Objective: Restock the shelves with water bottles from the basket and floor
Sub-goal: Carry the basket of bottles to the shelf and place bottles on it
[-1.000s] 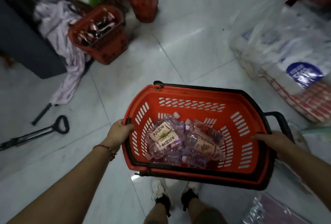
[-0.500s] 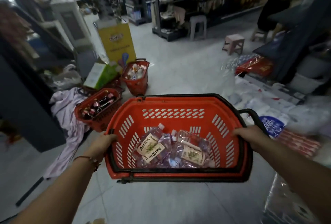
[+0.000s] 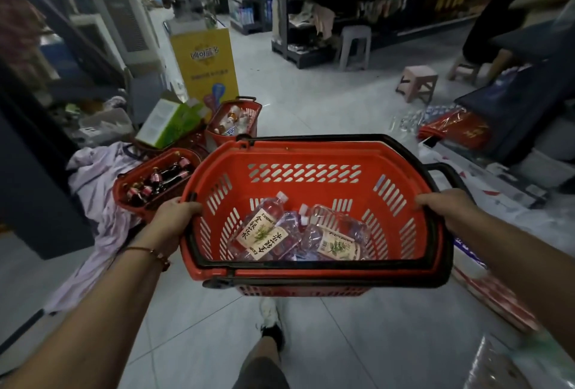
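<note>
The water bottles (image 3: 289,233) lie jumbled on the bottom of the red basket (image 3: 311,177), held up off the floor at centre frame. The left hand (image 3: 174,220) curls round its rim at nine o'clock; the right hand (image 3: 448,208) curls round the rim at three o'clock. Two more red baskets (image 3: 149,183) of drinks sit on the floor at ten o'clock.

Basket (image 3: 311,155): red moulded plastic, slotted walls, black plastic rim, slight sheen. Bottles (image 3: 292,233): clear glossy plastic, paper-look labels, white caps. Floor (image 3: 311,93): smooth pale tile, reflecting light softly. Cloth (image 3: 96,189): lilac fabric, matt, lying crumpled. Stool (image 3: 418,82): pink matt plastic. Box (image 3: 168,122): green-and-white card. Wrap (image 3: 441,121): clear film, glinting.
</note>
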A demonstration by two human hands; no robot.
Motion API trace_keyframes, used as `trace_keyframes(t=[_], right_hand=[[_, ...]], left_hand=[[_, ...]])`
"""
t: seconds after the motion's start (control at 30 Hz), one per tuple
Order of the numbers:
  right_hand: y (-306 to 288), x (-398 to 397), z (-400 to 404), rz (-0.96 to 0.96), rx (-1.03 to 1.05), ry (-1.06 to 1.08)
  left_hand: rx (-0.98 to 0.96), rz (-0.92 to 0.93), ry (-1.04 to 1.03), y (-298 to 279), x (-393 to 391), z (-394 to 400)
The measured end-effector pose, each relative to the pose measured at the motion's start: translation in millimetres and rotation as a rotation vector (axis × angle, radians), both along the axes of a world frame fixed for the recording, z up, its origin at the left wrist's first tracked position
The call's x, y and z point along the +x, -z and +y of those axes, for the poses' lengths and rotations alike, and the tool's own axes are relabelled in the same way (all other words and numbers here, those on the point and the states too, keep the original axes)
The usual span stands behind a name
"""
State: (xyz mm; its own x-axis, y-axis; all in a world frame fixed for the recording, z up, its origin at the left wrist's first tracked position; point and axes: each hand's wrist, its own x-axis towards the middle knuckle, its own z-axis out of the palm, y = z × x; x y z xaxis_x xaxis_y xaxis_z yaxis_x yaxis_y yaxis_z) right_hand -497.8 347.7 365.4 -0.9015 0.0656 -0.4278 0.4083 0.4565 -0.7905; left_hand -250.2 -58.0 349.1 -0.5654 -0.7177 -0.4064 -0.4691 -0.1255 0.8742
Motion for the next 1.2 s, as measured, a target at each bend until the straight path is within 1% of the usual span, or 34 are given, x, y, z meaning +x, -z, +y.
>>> trace_keyframes(t=[0.17, 0.27, 0.43, 0.6, 0.7, 0.8, 1.03, 1.2], right_hand=[[35, -91, -66, 0.029, 0.029, 0.0], [52, -145, -115, -0.012, 0.054, 0.023], [48, -222, -185, -0.06, 0.039, 0.047], [38, -306, -229, -0.011, 0.039, 0.11], [34, -359, -248, 0.011, 0.027, 0.119], [39, -427, -268, 0.018, 0.015, 0.13], [55, -619, -311, 0.01, -0.016, 0.131], [52, -744, -333, 0.014, -0.024, 0.177]], left_hand=[[0.045, -0.008, -0.023, 47, -86, -62], [0.076, -0.058, -0.015, 60, -147, -110], [0.069, -0.091, 0.012, 52, -245, -185], [0.032, -0.096, 0.031, 28, -351, -234], [0.026, -0.078, 0.033, 25, -415, -257], [0.046, -0.076, 0.02, 31, -480, -278], [0.089, -0.092, 0.007, 46, -658, -319], [0.099, -0.065, -0.022, 41, -784, -337]])
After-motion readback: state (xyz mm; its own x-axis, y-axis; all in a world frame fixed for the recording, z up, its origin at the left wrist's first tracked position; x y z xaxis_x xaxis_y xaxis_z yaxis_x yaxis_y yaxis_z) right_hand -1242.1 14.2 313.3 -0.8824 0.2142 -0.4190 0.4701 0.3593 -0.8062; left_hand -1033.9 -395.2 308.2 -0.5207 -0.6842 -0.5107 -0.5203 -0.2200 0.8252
